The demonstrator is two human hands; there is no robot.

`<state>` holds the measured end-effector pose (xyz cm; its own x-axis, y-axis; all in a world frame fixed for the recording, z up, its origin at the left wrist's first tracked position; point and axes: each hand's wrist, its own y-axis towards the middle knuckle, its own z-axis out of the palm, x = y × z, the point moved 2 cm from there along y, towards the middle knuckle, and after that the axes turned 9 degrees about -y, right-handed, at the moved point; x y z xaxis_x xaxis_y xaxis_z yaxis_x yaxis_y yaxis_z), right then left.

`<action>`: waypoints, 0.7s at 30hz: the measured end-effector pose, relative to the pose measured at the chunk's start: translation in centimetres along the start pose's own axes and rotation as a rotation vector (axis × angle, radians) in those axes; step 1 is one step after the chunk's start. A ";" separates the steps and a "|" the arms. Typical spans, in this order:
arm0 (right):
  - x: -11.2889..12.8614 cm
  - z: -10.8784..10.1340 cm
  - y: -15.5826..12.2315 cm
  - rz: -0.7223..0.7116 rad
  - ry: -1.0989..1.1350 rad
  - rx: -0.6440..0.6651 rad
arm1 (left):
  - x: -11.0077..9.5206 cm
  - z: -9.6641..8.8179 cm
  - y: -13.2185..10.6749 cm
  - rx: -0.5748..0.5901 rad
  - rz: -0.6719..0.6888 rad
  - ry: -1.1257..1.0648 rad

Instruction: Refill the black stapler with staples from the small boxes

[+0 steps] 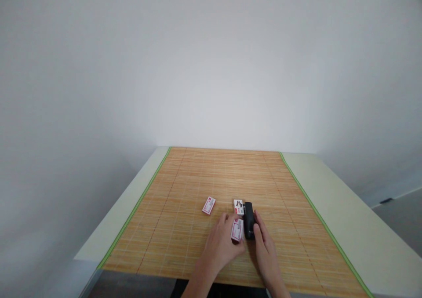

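My left hand [221,241] is closed around a small white box with a pink border [237,230], fingertips at its far end and thumb at its near end. Just right of that box lies a black stapler [249,221], pointing away from me. My right hand [265,250] rests along the stapler's right side, its fingers stretched out and the thumb near the stapler's close end. Another small box [238,206], white with a stapler picture and a red mark, sits by the stapler's far left side. A third pink-bordered box [209,205] lies apart to the left, turned at an angle.
A bamboo mat [227,175] with green edging covers the middle of a white table [316,179]. Pale walls [211,69] stand behind and at both sides. The table's front edge is close to my wrists.
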<state>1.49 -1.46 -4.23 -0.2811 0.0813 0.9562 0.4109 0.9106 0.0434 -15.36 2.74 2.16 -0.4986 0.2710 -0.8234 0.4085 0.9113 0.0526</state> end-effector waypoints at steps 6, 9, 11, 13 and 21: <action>-0.3 0.0 0.1 0.007 -0.034 0.011 | 2.6 -2.0 -2.4 -0.138 -0.065 0.007; -0.4 0.0 0.1 0.004 -0.049 0.012 | 4.9 -4.0 -4.2 -0.216 -0.073 0.043; -0.5 0.1 0.1 0.004 -0.051 0.016 | 6.4 -5.5 -5.3 -0.235 -0.061 0.088; -0.5 0.3 0.2 -0.001 -0.038 0.019 | 7.7 -6.7 -6.3 -0.226 -0.037 0.145; 0.0 0.5 0.5 -0.051 -0.127 0.004 | 3.8 -4.3 -5.6 -0.274 0.108 0.204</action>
<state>1.21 -0.82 -4.41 -0.4094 0.0851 0.9084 0.3899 0.9164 0.0899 -22.80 -0.02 1.13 -0.6176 0.4014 -0.6763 0.2610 0.9158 0.3052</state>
